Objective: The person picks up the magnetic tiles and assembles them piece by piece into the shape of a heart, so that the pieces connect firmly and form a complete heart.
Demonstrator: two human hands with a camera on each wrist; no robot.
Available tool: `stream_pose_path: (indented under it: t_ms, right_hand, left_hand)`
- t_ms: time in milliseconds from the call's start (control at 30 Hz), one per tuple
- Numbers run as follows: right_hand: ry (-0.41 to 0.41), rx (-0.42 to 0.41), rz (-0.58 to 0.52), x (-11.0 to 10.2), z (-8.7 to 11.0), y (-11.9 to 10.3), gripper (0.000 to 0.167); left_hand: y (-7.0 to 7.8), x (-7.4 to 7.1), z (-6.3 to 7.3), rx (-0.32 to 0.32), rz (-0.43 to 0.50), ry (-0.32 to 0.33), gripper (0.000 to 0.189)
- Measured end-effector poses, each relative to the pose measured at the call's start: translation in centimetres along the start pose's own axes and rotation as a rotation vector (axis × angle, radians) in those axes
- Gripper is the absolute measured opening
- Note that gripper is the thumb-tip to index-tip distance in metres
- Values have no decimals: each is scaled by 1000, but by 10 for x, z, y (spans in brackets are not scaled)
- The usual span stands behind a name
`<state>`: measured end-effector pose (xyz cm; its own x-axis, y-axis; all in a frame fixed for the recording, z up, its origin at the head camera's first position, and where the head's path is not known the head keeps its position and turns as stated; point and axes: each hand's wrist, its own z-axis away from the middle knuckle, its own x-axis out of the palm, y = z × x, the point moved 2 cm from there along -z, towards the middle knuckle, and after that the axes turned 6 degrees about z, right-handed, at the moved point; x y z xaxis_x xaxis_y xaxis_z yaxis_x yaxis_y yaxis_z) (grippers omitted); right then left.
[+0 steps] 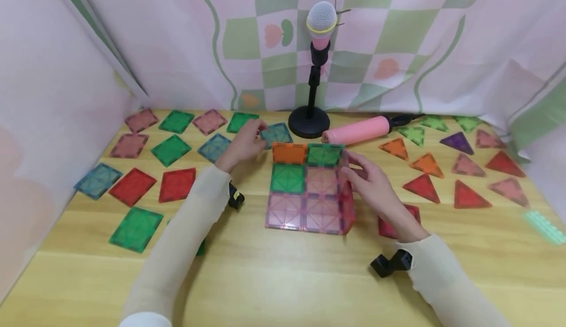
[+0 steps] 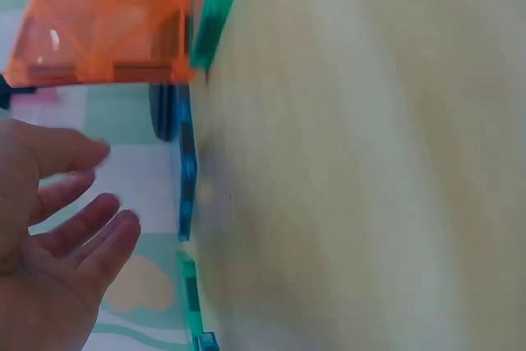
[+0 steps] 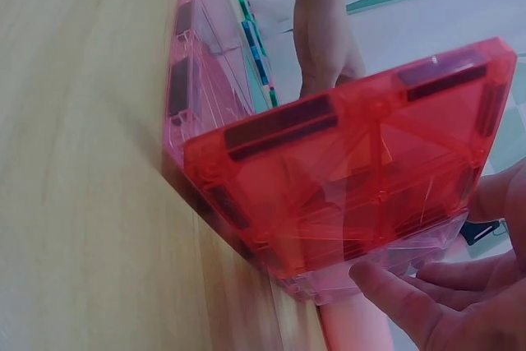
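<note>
A partly built structure of magnetic tiles (image 1: 323,213) sits mid-table, its flat base made of pink and green squares. At its back edge stand an orange tile (image 1: 289,153) and a green tile (image 1: 325,154). Along its right side rise a red tile (image 3: 378,162) and a pink tile (image 3: 423,246). Behind and left of the structure, my left hand (image 1: 245,143) is at the edge of a blue square tile (image 1: 277,135), fingers loosely bent, gripping nothing. My right hand (image 1: 370,182) rests against the right-side tiles with fairly straight fingers; one fingertip meets the pink tile's edge.
Red, green, blue and pink square tiles (image 1: 136,229) lie spread at left. Triangle tiles (image 1: 470,194) lie at right, near a pale green strip (image 1: 545,226). A microphone on a black stand (image 1: 309,122) and a pink cylinder (image 1: 357,130) stand or lie behind, before a patterned curtain (image 1: 283,37).
</note>
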<state>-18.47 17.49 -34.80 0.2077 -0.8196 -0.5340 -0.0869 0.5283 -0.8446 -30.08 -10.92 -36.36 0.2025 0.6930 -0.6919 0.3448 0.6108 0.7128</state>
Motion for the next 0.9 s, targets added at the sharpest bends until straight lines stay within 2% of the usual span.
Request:
stream_pose_path:
  t_ms: [200,367,500,700,800,900]
  right_hand:
    - [-1,-21,3,5,2,-4,52]
    - [-23,-15,5,9,2,-7,52]
    - [-17,-7,13,7,3,-7,52]
    - [-8,-11,25,2,3,-5,53]
    - [-8,-7,18,1,3,-4,53]
    - [-8,1,29,-1,2,-3,53]
  left_hand:
    - [-5,-5,-18,-78,-92,-88,61]
    - [-15,-4,-28,-109,-167,-191,71]
    - [-16,-1,-36,-119,-256,-249,76]
    - [-6,4,-41,-56,-416,-269,77]
    - [-5,4,-38,-61,-418,-265,82]
    - [-6,3,-34,-74,-355,-257,85]
